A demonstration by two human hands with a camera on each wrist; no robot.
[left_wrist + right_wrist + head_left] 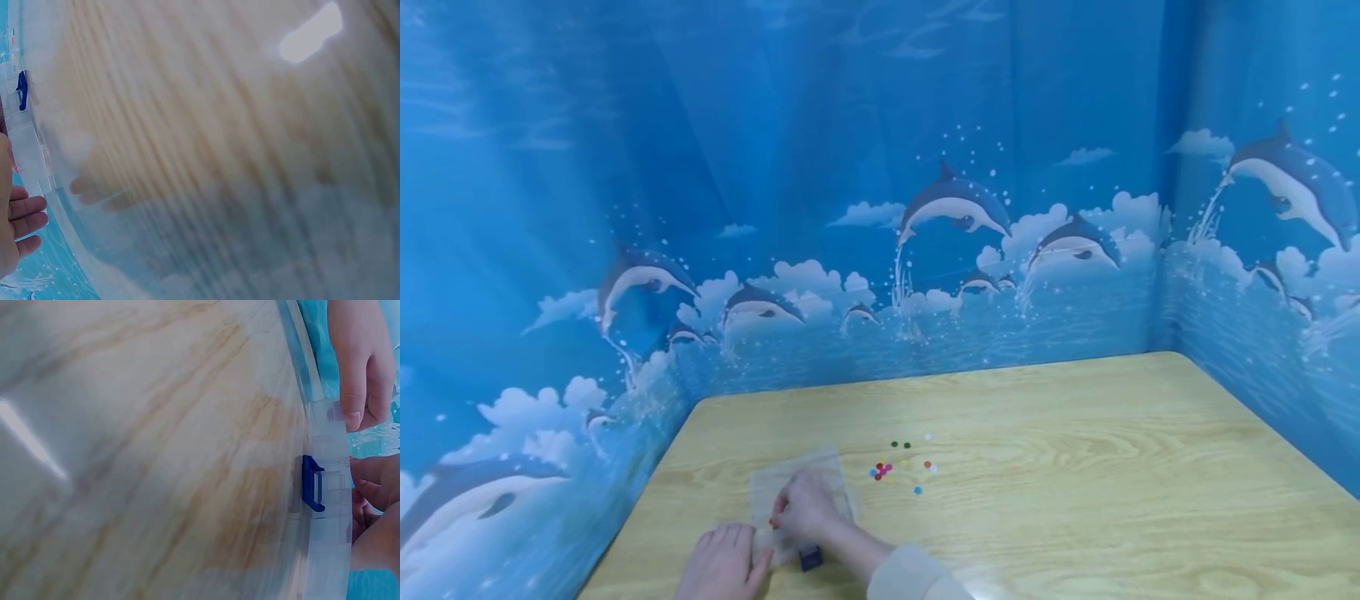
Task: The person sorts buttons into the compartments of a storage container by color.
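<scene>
A clear plastic box with a dark blue latch sits near the front left of the table. My left hand rests at the box's left side, its fingers fairly straight in the left wrist view. Over the box, my right hand has curled fingers, with a small orange disc at the fingertips. The right wrist view shows the box wall side-on, partly hiding the right hand's fingers. What lies inside the box is hard to make out.
Several small coloured discs lie loose on the wooden table, right of the box. Green discs and a blue disc are among them. A blue dolphin-print curtain stands behind the table.
</scene>
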